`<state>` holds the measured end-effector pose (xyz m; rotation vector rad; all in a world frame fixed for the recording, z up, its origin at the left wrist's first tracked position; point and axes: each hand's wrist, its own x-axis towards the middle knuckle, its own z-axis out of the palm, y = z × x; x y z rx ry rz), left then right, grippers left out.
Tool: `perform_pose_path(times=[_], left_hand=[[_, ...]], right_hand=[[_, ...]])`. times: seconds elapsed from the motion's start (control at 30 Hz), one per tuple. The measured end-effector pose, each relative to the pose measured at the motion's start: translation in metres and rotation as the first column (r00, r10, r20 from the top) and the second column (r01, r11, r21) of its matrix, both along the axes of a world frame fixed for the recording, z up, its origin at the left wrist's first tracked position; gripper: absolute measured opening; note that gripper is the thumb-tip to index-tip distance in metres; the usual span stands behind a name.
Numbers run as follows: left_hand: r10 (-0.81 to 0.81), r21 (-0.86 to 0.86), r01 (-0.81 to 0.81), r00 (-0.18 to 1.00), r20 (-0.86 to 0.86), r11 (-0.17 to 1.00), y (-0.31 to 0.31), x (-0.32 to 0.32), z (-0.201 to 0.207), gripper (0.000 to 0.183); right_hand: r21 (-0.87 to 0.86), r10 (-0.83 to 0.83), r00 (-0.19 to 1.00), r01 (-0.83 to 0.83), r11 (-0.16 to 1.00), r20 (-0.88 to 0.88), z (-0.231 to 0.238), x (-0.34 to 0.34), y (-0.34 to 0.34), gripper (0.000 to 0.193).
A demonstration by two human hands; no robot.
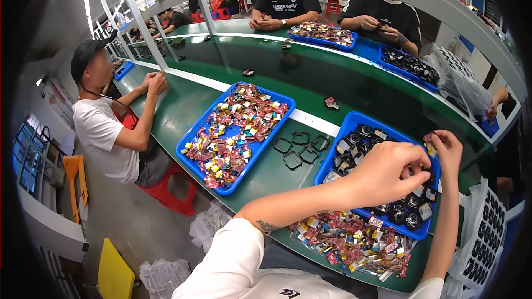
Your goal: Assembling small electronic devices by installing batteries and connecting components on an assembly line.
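Note:
My left hand (390, 171) hovers above a blue tray (388, 124) of black watch-like cases (410, 210), its fingers curled inward. Whatever sits between those fingertips is hidden by the hand. At the tray's far right corner my right hand (449, 147) pinches a small red circuit board (429, 143) with a yellow part on it. Close to my body, beneath my left forearm, spreads a heap of red circuit boards with silver and yellow pieces (354, 243). Several thin black frames (292, 153) lie on the green table left of the tray.
Another blue tray (291, 102) full of circuit boards stands to the left. Beyond a white rail runs a dark green belt (277, 63) carrying a loose board (331, 103). A person in white (113, 127) sits at left; two others work across. Stacked black-dotted sheets (483, 238) stand at right.

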<state>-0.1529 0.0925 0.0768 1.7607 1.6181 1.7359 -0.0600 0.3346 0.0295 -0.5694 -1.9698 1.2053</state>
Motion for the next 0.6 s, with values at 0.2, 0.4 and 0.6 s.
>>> perform_pose_path(times=[0.2, 0.4, 0.6], left_hand=[[0.142, 0.024, -0.144, 0.987, 0.079, 0.989, -0.010, -0.020, 0.037, 0.015], [0.288, 0.137, -0.340, 0.909, 0.301, 0.930, -0.033, -0.062, 0.051, 0.016], [0.258, 0.130, -0.312, 0.911, 0.321, 0.941, -0.042, -0.058, 0.058, 0.013]], right_hand=[[0.034, -0.225, 0.949, 0.224, 0.974, 0.221, -0.036, 0.000, 0.093, 0.023], [-0.055, -0.163, 0.953, 0.182, 0.982, 0.255, -0.038, -0.022, 0.104, 0.026], [0.049, -0.155, 0.894, 0.148, 0.988, 0.421, -0.049, -0.025, 0.115, 0.025]])
